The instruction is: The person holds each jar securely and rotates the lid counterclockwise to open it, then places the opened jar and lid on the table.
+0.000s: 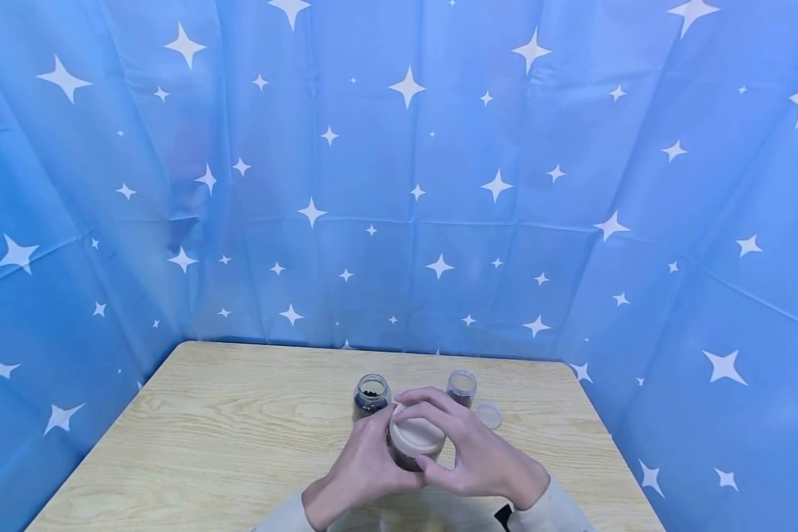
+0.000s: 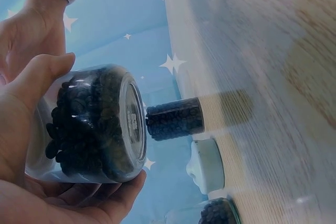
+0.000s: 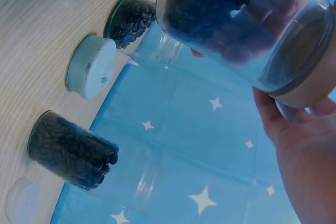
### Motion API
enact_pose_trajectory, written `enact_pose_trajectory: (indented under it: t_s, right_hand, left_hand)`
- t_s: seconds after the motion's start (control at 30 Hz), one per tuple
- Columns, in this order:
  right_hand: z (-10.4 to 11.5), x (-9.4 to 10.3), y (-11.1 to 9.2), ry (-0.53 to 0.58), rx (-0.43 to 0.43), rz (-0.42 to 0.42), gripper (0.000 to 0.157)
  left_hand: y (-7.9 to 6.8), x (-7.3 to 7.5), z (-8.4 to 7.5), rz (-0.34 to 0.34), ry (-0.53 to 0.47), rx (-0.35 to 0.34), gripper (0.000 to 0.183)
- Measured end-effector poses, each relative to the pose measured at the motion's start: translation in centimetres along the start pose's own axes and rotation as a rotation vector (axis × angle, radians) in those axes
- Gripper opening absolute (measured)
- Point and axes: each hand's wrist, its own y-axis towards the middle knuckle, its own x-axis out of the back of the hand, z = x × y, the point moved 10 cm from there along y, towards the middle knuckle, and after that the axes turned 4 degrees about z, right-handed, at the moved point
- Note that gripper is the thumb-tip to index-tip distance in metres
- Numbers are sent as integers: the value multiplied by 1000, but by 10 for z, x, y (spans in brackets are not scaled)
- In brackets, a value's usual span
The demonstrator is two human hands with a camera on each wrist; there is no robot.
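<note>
A clear jar (image 2: 92,124) partly filled with dark beans is held above the table, its base visible in the left wrist view. My left hand (image 1: 366,459) grips the jar's body, thumb on one side and fingers on the other. Around the pale beige lid (image 1: 417,436) at its top, my right hand (image 1: 475,449) curls thumb and fingers. In the right wrist view the lid (image 3: 315,80) sits at the jar's mouth; whether it is fully tightened I cannot tell.
Behind my hands stand an open glass jar (image 1: 370,405) of dark beans and a smaller open jar (image 1: 462,391) with dark beans. A translucent lid (image 1: 488,415) lies beside the smaller one. Between the jars is a white lid (image 3: 90,66). Starry blue curtains (image 1: 399,185) surround the wooden table (image 1: 226,428).
</note>
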Motion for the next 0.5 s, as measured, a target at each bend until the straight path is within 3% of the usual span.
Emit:
enact_pose_trajectory:
  t_s: [0.5]
  right_hand:
    - [0, -1, -3, -43, -40, -2, 66]
  left_hand:
    - [0, -1, 1, 1, 5, 13, 74]
